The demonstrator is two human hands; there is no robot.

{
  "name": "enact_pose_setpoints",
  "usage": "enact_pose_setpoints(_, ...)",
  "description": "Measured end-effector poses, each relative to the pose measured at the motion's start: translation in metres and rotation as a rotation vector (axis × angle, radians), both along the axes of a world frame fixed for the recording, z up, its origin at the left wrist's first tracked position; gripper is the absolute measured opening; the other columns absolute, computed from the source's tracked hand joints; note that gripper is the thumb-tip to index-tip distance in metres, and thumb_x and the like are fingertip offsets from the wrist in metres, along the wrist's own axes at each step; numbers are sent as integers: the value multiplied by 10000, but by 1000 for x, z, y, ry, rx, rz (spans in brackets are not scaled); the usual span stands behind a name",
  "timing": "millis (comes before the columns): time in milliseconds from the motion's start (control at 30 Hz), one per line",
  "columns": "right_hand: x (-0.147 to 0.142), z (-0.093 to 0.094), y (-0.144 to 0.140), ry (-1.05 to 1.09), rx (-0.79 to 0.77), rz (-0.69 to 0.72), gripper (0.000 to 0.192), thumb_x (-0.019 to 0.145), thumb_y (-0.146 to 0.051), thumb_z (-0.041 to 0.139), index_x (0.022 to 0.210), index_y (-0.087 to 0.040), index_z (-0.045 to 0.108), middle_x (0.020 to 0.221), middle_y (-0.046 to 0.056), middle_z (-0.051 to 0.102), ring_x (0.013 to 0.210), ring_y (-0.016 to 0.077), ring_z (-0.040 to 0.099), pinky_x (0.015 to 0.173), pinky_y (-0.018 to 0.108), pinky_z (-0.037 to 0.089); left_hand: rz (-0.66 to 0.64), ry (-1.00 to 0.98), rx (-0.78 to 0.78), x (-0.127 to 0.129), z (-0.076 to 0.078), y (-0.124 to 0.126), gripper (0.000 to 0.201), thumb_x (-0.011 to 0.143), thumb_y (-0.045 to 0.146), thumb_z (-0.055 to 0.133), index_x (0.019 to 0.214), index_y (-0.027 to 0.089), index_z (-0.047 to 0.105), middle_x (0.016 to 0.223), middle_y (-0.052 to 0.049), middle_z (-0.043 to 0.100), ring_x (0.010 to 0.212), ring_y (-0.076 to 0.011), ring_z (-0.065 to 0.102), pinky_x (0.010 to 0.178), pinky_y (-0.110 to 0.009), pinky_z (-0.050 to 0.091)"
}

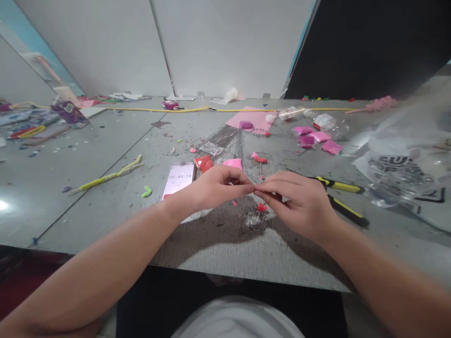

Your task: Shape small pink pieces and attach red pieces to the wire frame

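My left hand (221,188) and my right hand (298,199) meet above the grey table, thumb and forefinger of each pinched together. Whatever sits between the fingertips is too small to make out. Under them, a small red piece (261,207) rests on a clear plastic item (257,220). Just beyond the fingers lie a cluster of red bits (260,158), a pink packet (233,164) and a red packet (203,163). A phone (179,178) showing a timer lies partly behind my left wrist. Black-and-yellow pliers (343,202) lie beside my right hand.
A crumpled clear plastic bag (405,159) fills the right side. Pink packets (317,136), plastic bottles (324,122) and a pink sheet (252,117) lie further back. A yellow cord (148,110) runs along the rear. Twisted yellow strands (109,177) lie at left.
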State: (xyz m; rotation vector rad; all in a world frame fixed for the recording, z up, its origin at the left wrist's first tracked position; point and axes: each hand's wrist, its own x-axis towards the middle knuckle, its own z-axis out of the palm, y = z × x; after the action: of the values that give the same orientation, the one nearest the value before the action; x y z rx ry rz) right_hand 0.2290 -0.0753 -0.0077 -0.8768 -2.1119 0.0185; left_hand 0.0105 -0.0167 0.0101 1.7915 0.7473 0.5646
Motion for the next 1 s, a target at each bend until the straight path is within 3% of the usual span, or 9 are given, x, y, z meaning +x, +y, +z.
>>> enact_pose_setpoints(267,-4,0,-1,10,1,5,144,940,-145,665,987,-250,751,890,46,787,802,202,722,685,345,562,-18,23,-3,0,0,-1,136,892,274,663,824,157,678,752,5,627,721,-118,562,672,-268,423)
enact_pose_setpoints(433,-6,6,-4,54,-168,-79,103,951,-185,633,877,-242,675,779,10,718,682,162,644,608,304,491,-41,27,32,0,-4,2,119,896,259,627,824,166,648,726,15,603,679,-113,540,640,-260,417)
enact_pose_setpoints(500,-5,8,-4,81,-232,-156,178,983,-222,567,812,-236,614,680,-8,635,608,148,573,576,302,448,-8,71,181,-1,-6,4,120,894,249,625,810,166,643,739,6,609,695,-121,542,659,-267,431)
enact_pose_setpoints(567,-4,9,-3,71,-251,-189,247,1013,-252,499,777,-232,570,616,-21,565,560,140,518,562,305,418,15,166,454,-2,-10,9,116,897,234,628,820,159,672,792,-21,623,751,-143,558,694,-281,438)
enact_pose_setpoints(667,-3,7,-1,49,-282,-175,221,993,-255,528,784,-225,592,652,-10,601,594,144,547,568,298,440,-14,385,777,-6,-16,15,157,925,233,619,882,155,747,890,-70,627,847,-186,588,754,-312,445)
enact_pose_setpoints(800,-5,3,0,114,-404,-130,49,901,-209,659,868,-229,689,841,19,727,719,161,654,579,272,516,-83,598,835,-8,-20,19,192,925,202,618,965,197,806,966,-92,652,952,-229,615,836,-345,455)
enact_pose_setpoints(1000,-5,4,0,167,-521,-125,123,904,-275,702,798,-220,672,717,-2,671,558,123,588,479,246,478,-73,607,817,-9,-19,18,259,903,161,590,1038,209,806,973,-90,673,929,-229,636,800,-341,455)
